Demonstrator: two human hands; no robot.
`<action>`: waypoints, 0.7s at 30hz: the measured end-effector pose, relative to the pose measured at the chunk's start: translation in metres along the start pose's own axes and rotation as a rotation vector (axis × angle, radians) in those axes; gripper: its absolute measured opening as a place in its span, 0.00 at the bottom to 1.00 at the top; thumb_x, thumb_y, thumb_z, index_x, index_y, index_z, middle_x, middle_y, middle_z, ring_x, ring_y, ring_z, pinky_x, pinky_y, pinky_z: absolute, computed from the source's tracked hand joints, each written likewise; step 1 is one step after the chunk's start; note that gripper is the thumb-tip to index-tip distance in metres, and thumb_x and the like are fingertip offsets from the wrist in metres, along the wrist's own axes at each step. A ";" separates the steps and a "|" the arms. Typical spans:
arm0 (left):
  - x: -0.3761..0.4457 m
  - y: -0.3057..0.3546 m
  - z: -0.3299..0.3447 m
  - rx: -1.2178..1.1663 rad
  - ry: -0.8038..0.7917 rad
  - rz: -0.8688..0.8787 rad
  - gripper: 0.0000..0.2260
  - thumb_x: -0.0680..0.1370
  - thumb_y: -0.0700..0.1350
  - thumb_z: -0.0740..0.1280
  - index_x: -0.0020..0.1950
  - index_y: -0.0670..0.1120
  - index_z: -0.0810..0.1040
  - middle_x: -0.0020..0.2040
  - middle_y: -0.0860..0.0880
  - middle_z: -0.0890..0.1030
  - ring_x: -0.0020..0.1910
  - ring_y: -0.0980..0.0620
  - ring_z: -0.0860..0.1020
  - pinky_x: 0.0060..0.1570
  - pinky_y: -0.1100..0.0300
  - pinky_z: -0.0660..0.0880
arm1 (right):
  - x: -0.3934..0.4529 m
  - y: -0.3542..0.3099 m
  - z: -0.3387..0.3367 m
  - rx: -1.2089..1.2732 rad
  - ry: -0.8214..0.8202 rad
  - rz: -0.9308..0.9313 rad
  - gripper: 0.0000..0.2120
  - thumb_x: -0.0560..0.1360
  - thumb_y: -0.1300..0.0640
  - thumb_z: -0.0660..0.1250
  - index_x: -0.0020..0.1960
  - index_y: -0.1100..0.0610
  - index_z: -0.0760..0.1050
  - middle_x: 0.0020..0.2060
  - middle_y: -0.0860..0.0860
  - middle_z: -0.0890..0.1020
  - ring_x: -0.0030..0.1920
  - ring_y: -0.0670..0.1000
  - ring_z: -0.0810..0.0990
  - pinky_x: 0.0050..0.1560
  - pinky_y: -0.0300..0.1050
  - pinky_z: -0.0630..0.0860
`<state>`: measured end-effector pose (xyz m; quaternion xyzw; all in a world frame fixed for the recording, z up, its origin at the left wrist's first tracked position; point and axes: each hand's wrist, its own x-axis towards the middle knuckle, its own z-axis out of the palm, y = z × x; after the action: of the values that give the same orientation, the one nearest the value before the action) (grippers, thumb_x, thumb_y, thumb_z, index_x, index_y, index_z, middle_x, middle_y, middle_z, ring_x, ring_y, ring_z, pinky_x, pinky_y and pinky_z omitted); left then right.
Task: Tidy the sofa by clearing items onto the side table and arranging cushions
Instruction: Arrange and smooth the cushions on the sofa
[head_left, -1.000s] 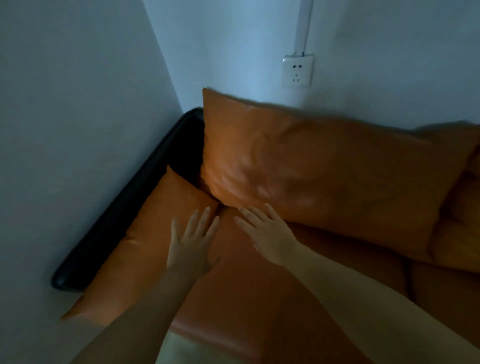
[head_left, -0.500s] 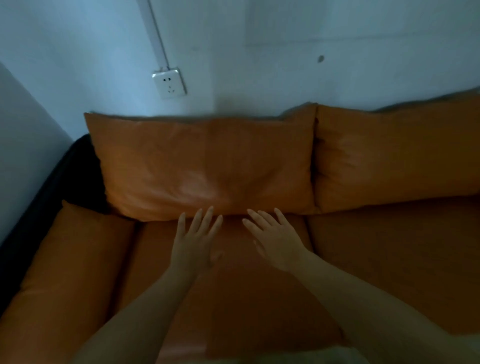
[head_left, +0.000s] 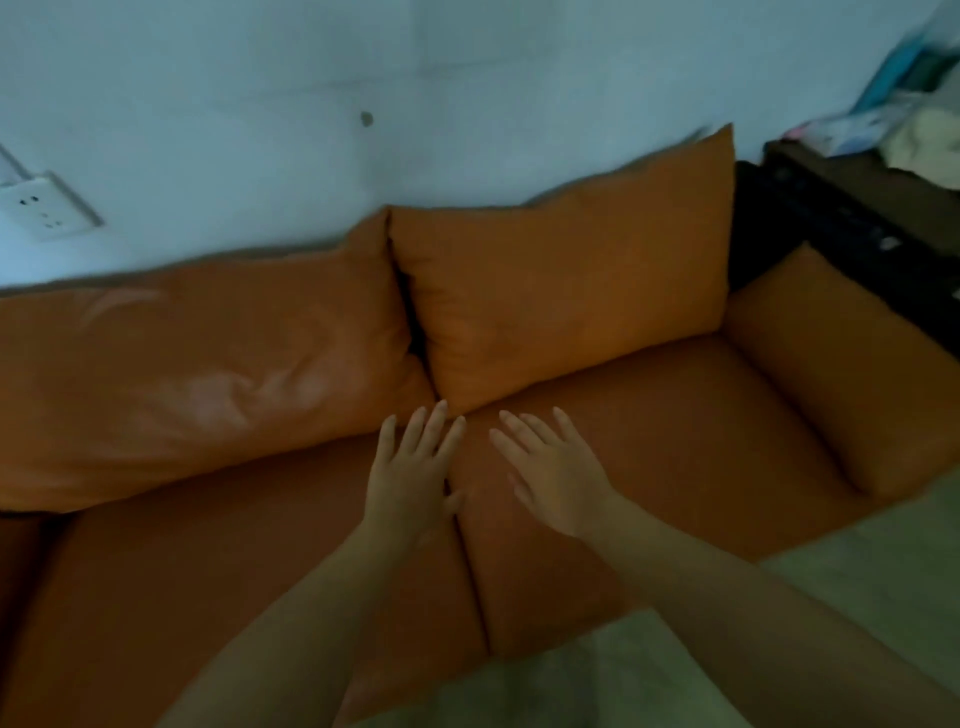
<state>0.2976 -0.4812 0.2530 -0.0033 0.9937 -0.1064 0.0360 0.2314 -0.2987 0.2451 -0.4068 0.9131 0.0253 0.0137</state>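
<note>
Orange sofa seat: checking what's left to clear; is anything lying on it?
No, the orange sofa seat shows only bare cushions beneath both open hands.

Two back cushions lean on the wall, one at left (head_left: 208, 374) and one at centre (head_left: 566, 296). Two seat cushions lie below, left (head_left: 208, 582) and right (head_left: 675, 441). One socket (head_left: 44, 210) sits at upper left, one table (head_left: 857, 208) at upper right. Two hands, left (head_left: 408, 480) and right (head_left: 553, 475), show mid-frame.

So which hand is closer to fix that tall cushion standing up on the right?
Probably the right hand. It hovers open just below the upright cushion, on that side. The left hand sits nearer the flatter left cushion.
</note>
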 end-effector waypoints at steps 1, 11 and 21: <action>0.009 0.019 -0.005 0.015 0.007 0.026 0.41 0.73 0.67 0.63 0.79 0.51 0.50 0.79 0.47 0.50 0.77 0.46 0.54 0.72 0.42 0.48 | -0.009 0.017 0.001 -0.001 -0.006 0.021 0.28 0.76 0.49 0.65 0.74 0.53 0.63 0.74 0.54 0.65 0.71 0.55 0.68 0.71 0.63 0.60; 0.094 0.145 -0.031 -0.029 0.010 0.162 0.36 0.78 0.66 0.54 0.79 0.52 0.42 0.79 0.48 0.41 0.78 0.47 0.45 0.74 0.44 0.41 | -0.074 0.150 0.010 -0.013 -0.069 0.217 0.28 0.74 0.49 0.69 0.72 0.53 0.67 0.72 0.54 0.69 0.69 0.54 0.71 0.69 0.62 0.62; 0.204 0.232 -0.036 -0.114 0.055 0.269 0.36 0.79 0.65 0.54 0.79 0.51 0.42 0.79 0.47 0.42 0.78 0.47 0.45 0.73 0.46 0.40 | -0.075 0.277 0.027 -0.025 -0.181 0.278 0.29 0.82 0.50 0.53 0.78 0.52 0.44 0.78 0.52 0.45 0.77 0.53 0.48 0.75 0.59 0.40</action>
<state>0.0919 -0.2497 0.2244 0.1307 0.9902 -0.0440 0.0223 0.0756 -0.0560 0.2315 -0.2728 0.9552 0.0747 0.0872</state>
